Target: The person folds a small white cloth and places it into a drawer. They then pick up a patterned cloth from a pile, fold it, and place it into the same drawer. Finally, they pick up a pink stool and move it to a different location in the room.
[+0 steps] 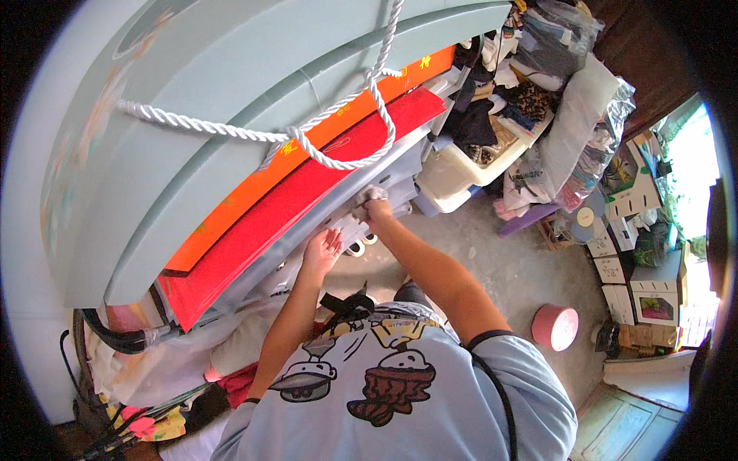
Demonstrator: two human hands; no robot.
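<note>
My right hand (376, 208) is closed on a grey cloth (369, 197), which lies against a light grey perforated panel (395, 176). To its left, my left hand (324, 249) stands palm up with its fingers a little curled and nothing in it, near the lower edge of the same panel. Beyond both hands are a red sheet (305, 196) and an orange strip (230, 222) with yellow characters, below a large grey-green curved board (190, 144). A twisted white rope (230, 131) hangs in a loop across them.
At the upper right, a cream plastic bin (447, 173) holds clothes, beside stuffed plastic bags (576, 127). A pink round stool (554, 327) stands on the concrete floor (478, 230). White boxes (614, 271) are stacked at the right. Bagged fabric (155, 369) lies at the lower left.
</note>
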